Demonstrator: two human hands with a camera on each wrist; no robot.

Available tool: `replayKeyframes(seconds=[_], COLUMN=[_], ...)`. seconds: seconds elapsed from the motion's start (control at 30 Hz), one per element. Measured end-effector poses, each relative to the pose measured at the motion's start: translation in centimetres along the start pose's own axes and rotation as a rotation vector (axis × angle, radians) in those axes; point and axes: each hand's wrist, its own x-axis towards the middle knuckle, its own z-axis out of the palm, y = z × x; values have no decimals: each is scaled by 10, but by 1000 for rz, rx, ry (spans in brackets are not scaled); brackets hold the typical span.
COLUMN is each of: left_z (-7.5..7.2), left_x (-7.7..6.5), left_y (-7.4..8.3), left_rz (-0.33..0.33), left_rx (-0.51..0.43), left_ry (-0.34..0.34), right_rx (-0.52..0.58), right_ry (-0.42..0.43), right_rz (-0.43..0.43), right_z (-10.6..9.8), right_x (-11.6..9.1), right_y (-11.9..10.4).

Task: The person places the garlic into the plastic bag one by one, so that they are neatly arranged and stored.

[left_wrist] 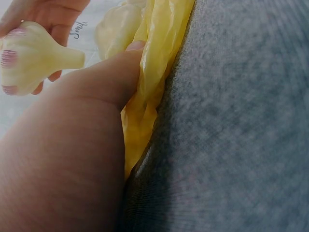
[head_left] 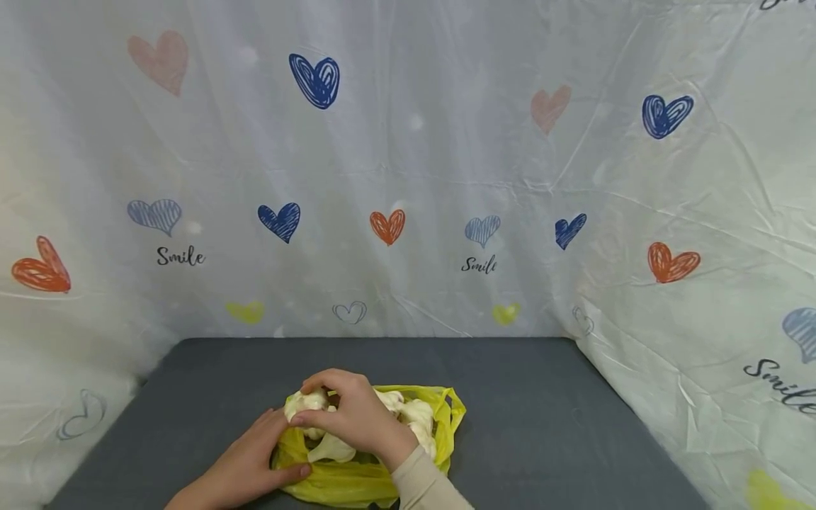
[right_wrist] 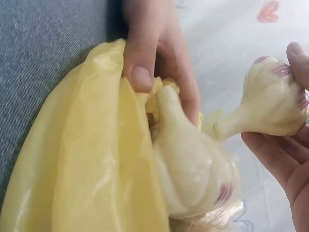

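Note:
My right hand holds a white garlic bulb between thumb and fingers, above the left part of a yellow plastic bag. This bulb has purple streaks and a thick stem, which points toward my left hand in the right wrist view. My left hand grips the bag's left side, thumb over the near rim and fingers along the far side. Other garlic bulbs lie in the open bag; one bulb has its stem beside my left thumb. My right forearm hides part of the bag.
The bag rests on a dark grey table, close to its near edge. A pale curtain printed with hearts and the word Smile hangs behind the table and along both sides. The bag's handle loop sticks out to the right.

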Motion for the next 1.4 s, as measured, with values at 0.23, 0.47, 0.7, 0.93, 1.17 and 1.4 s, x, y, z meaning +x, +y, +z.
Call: replayKeyframes(seconds=[0.23,0.47,0.7,0.93,1.17,1.4], left_z=[-1,-2,-2,1,1,2], left_x=[0,2,2,0,1,2], left_y=[-1,-1,1,0,1,1], left_rz=[-24,-14,9,24,0,-23], left_rx=[4,9,8,26,15,23], left_ry=[-12,-2,21,41,28,20], right_rx=[-20,-15,-22,-48,-41,-59], right_ry=[-5,-25,-27,-35,-85,-117], right_rz=[30,44,47,46,10,18], right_z=[-1,-1,1,5,7,9], right_x=[0,1,1,-1,-2,-1], right_y=[6,7,9,10,15,20])
